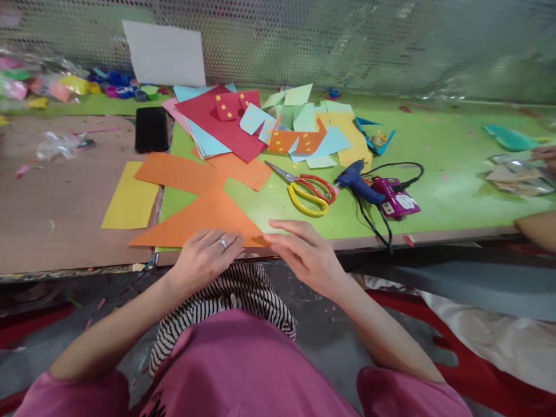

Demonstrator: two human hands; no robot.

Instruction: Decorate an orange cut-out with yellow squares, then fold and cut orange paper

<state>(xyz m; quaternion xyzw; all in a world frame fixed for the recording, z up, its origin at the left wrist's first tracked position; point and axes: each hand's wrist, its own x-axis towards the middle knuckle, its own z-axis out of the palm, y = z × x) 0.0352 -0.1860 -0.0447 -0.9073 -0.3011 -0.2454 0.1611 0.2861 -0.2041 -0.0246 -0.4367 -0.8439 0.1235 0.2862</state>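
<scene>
A sheet of orange paper (pixel 204 217) with a pointed left corner lies at the front edge of the table. My left hand (pixel 211 255), with a ring on one finger, has its bent fingers pressed together on the sheet's near edge; its thumb is hidden. At the sheet's right corner, my right hand (pixel 306 255) has its lower fingertips closed on the paper, while an upper finger stretches out above. Just beyond the right hand are scissors (pixel 306 188) with one red and one yellow handle. More orange pieces (pixel 174 172) lie behind the sheet.
A blue glue gun (pixel 359 182) and its cord lie by a purple box (pixel 395 198). Coloured papers (pixel 217 124) are piled behind. Yellow paper (pixel 130 197) and a black phone (pixel 151 130) are at left. Another person's arm (pixel 538 229) is at far right.
</scene>
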